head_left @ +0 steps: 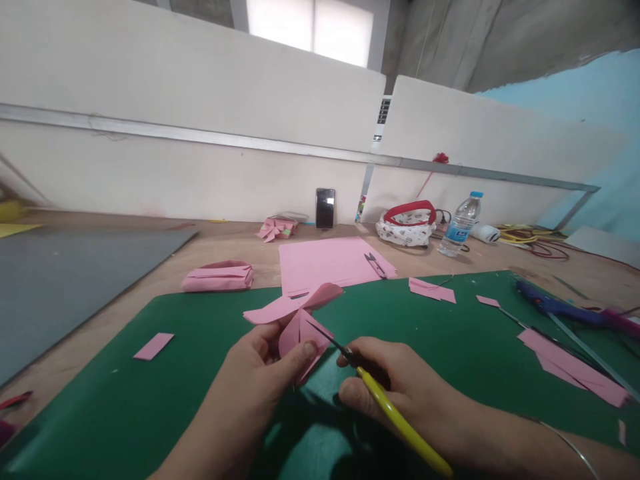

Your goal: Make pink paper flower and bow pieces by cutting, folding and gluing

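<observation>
My left hand (273, 363) is closed on a folded pink paper piece (289, 310), the thumb pressing its near fold. Curved flaps of the paper stick out above the fingers to the left and right. In my right hand (395, 377) is a pair of yellow-handled long-nose pliers (395, 413), gripped round the handle. Their thin dark tip points up and left and meets the right side of the folded paper; whether the jaws are closed on it I cannot tell. Both hands are above a green mat (200, 373).
Behind the mat lie pink paper sheets (325, 260) with small thread snips (375, 265) on top. A folded pink roll (219, 276) is at left. Pink scraps (573, 367) and a blue glue gun (555, 300) lie right. A phone (325, 208), fabric pouch (407, 227) and bottle (460, 227) stand behind.
</observation>
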{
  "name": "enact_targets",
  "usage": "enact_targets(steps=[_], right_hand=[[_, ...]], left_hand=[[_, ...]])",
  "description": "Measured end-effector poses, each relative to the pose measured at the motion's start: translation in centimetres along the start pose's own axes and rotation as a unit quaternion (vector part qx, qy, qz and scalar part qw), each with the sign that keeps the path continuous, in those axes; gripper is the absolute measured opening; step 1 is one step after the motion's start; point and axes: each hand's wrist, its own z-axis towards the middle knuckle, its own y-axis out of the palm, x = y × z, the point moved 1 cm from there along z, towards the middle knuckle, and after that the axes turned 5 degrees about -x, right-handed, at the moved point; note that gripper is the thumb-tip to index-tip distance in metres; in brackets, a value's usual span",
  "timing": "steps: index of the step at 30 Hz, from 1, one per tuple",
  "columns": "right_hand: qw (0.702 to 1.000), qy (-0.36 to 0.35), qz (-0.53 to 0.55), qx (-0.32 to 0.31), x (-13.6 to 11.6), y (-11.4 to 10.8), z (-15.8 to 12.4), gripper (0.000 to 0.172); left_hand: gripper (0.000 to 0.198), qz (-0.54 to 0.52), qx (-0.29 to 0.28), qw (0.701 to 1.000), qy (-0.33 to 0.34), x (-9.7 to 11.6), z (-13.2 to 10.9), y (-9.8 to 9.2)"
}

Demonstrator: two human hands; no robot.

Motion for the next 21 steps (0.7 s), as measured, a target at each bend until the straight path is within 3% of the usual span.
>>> enact_targets(steps=[16,21], right_hand=[[1.000,0.010,-0.015,0.024,0.35,0.04,0.13,0.028],[1.000,0.009,-0.009,0.016,0.71,0.25,0.17,0.027]], left_hand=[[0.054,0.029,-0.016,0.999,-0.009,0.46,-0.05,-0.02],[0.045,0.028,-0.016,0.999,-0.013,0.31,-0.03,-0.02]])
